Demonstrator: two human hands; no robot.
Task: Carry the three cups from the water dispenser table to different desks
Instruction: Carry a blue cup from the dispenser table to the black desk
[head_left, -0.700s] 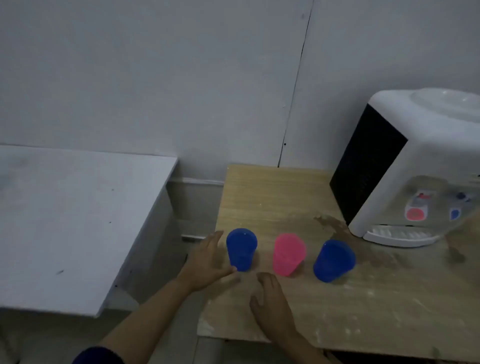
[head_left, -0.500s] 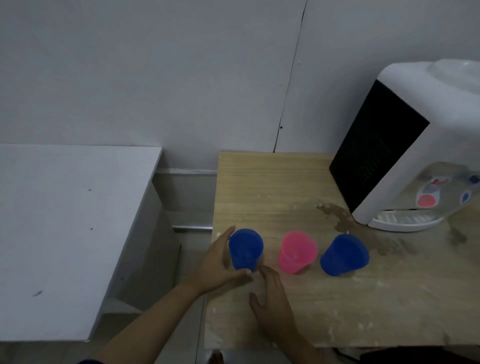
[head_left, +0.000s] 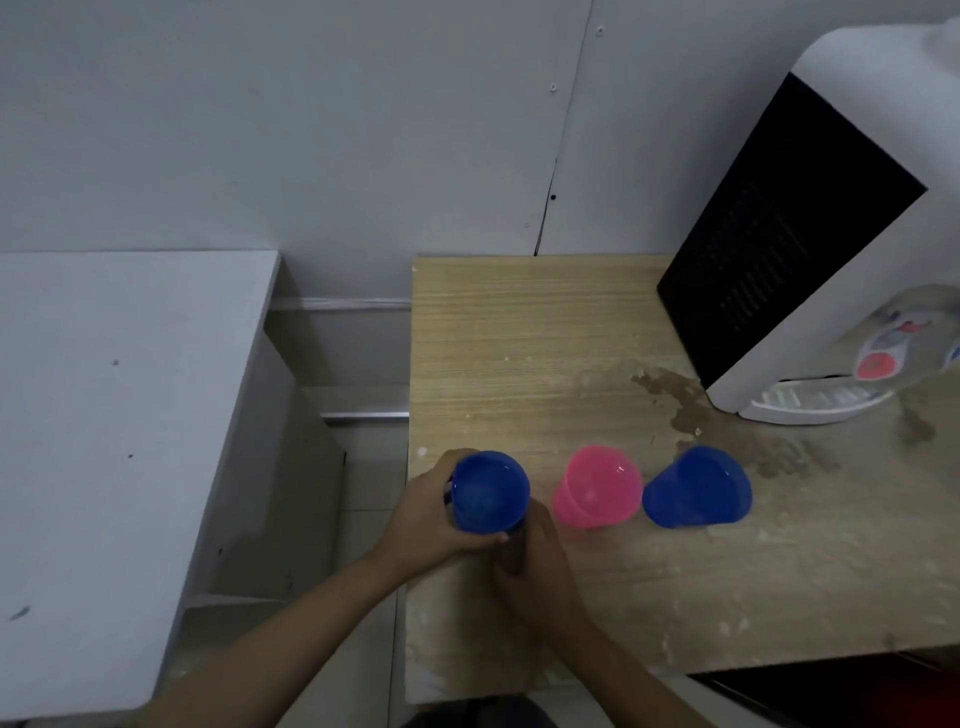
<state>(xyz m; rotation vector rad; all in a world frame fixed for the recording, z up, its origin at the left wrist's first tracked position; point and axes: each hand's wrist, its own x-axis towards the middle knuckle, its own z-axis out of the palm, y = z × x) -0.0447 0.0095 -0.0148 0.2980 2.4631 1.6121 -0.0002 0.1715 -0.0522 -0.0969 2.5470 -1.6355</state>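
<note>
Left hand (head_left: 426, 512) fingers wrapped round left blue cup (head_left: 488, 491), near left edge of wooden surface (head_left: 545, 338). Right hand (head_left: 535, 566) touching same cup from front; grip unclear. Pink cup (head_left: 597, 486), right blue cup (head_left: 696, 488) upright beside, before water dispenser (head_left: 831, 234).

So the light wood-grain table (head_left: 545, 332) is pretty beat up, with a brownish stain patch (head_left: 675, 400) and chipped spots along the near edge. Sitting on it in a row: a blue plastic cup on the left (head_left: 488, 491), a pink translucent plastic cup (head_left: 597, 486) in the middle and a second blue plastic cup (head_left: 698, 486) on the right, though the left one might be slightly lifted, hard to tell. A white water dispenser with a black side panel (head_left: 831, 260) stands at the back right corner.
</note>
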